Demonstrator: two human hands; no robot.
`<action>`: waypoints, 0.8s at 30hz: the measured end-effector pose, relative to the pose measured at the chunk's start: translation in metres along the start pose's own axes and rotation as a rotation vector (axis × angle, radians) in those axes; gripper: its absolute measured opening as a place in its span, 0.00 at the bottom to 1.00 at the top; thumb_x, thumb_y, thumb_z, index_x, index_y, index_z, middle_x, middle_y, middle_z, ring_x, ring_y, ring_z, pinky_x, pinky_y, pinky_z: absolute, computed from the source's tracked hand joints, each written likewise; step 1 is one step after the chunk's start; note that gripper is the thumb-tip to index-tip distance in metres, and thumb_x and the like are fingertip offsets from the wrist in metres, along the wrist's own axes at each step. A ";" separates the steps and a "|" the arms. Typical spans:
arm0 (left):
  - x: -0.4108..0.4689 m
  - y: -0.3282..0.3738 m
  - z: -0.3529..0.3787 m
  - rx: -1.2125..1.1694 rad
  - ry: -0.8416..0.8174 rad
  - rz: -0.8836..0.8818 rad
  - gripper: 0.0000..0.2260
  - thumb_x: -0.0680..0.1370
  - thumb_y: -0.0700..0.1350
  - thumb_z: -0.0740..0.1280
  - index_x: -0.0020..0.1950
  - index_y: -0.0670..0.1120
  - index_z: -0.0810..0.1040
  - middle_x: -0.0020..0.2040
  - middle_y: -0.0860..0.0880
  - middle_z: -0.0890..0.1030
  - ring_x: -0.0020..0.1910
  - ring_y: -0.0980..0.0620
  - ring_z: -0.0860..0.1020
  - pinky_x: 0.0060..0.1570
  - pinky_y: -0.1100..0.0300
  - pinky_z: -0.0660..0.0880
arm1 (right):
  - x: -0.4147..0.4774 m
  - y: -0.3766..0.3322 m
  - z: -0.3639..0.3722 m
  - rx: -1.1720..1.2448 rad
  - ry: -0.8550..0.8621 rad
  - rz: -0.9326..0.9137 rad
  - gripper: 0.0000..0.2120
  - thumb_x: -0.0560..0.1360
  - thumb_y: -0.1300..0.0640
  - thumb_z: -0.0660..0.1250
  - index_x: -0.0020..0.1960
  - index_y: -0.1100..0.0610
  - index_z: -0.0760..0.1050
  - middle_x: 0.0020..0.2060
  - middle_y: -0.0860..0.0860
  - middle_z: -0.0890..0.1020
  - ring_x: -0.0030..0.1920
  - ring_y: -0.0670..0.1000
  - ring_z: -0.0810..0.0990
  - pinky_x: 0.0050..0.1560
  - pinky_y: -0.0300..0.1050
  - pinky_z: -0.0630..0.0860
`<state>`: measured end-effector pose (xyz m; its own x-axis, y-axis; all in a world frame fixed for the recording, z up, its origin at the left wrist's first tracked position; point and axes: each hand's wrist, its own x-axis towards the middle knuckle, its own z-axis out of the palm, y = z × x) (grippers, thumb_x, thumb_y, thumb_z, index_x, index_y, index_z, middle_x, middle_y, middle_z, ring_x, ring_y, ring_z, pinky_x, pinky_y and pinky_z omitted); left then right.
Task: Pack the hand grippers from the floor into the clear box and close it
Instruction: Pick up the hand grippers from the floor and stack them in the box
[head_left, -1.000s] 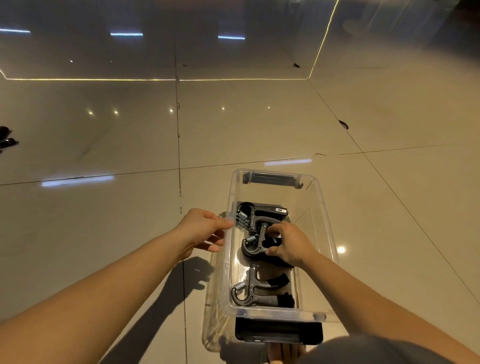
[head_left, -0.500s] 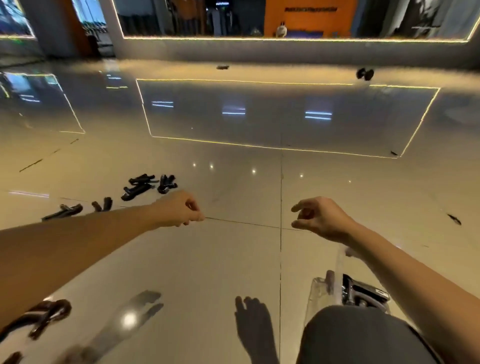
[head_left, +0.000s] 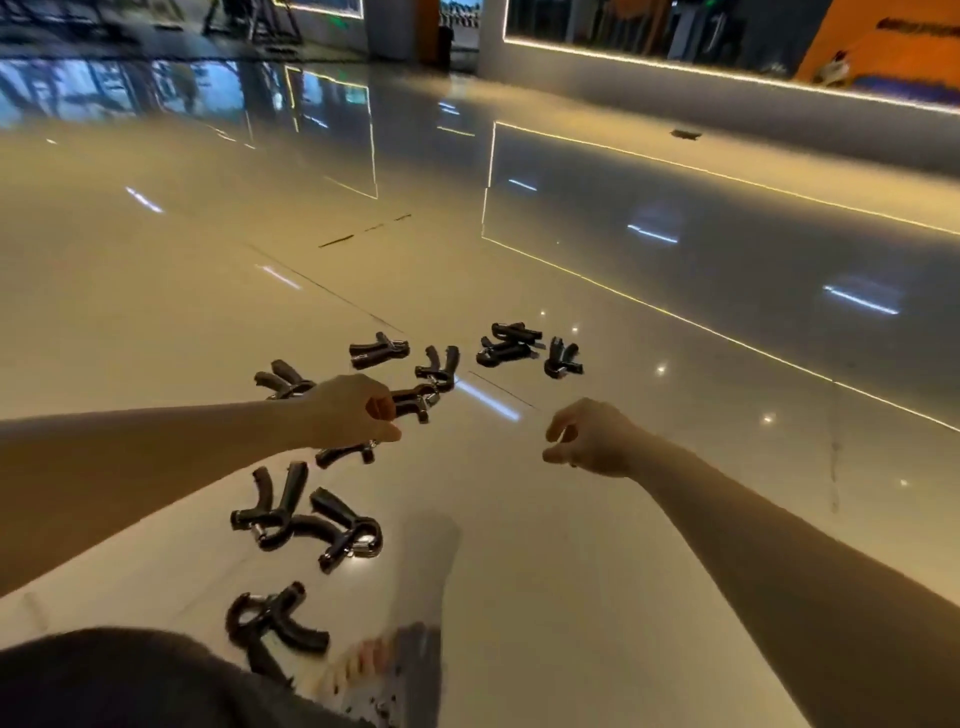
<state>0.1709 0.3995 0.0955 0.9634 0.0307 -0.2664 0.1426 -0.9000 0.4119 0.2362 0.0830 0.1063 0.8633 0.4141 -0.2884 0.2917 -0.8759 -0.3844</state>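
Several black hand grippers lie scattered on the glossy tiled floor (head_left: 597, 571). A crossed pair (head_left: 306, 525) and a single one (head_left: 270, 621) lie nearest to me, on the left. Others lie farther out (head_left: 379, 349) (head_left: 506, 345) (head_left: 561, 358). My left hand (head_left: 353, 410) hovers over the middle of the scatter, fingers curled in with nothing visibly in them. One gripper (head_left: 415, 402) lies just past its fingertips and another (head_left: 345, 453) just under it. My right hand (head_left: 587, 439) hangs over bare floor to the right, loosely curled and holding nothing. The clear box is out of view.
My dark-clothed knee (head_left: 130, 680) fills the bottom left, with a blurred foot (head_left: 395, 670) beside it. A low lit wall edge (head_left: 727, 78) runs along the far right. A small dark object (head_left: 685, 135) lies far off on the floor.
The view has swung left, away from the clear box and onto the scattered hand grippers. Both hands left the box and now reach out over the floor, the left above the grippers.
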 end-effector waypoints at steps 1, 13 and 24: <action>0.000 -0.021 0.010 -0.030 -0.006 -0.041 0.12 0.75 0.56 0.74 0.53 0.52 0.80 0.47 0.52 0.81 0.47 0.52 0.80 0.48 0.55 0.78 | 0.019 -0.015 0.024 0.026 -0.010 -0.026 0.14 0.74 0.48 0.75 0.57 0.52 0.81 0.51 0.49 0.82 0.51 0.49 0.80 0.57 0.48 0.78; -0.037 -0.193 0.154 -0.242 -0.078 -0.480 0.35 0.68 0.62 0.77 0.71 0.54 0.71 0.63 0.54 0.75 0.56 0.58 0.74 0.51 0.65 0.72 | 0.137 -0.121 0.260 0.084 -0.295 -0.238 0.26 0.77 0.52 0.70 0.74 0.50 0.69 0.64 0.51 0.72 0.61 0.53 0.76 0.59 0.45 0.74; -0.061 -0.184 0.235 -0.461 0.100 -0.987 0.46 0.62 0.62 0.81 0.71 0.50 0.60 0.60 0.49 0.77 0.52 0.50 0.77 0.46 0.56 0.79 | 0.173 -0.156 0.328 -0.059 -0.210 -0.078 0.28 0.75 0.46 0.73 0.68 0.54 0.64 0.60 0.55 0.74 0.58 0.57 0.76 0.49 0.48 0.75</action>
<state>0.0324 0.4609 -0.1693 0.3892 0.7031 -0.5952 0.9134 -0.2110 0.3480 0.2051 0.3723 -0.1712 0.7346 0.5178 -0.4384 0.3831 -0.8499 -0.3619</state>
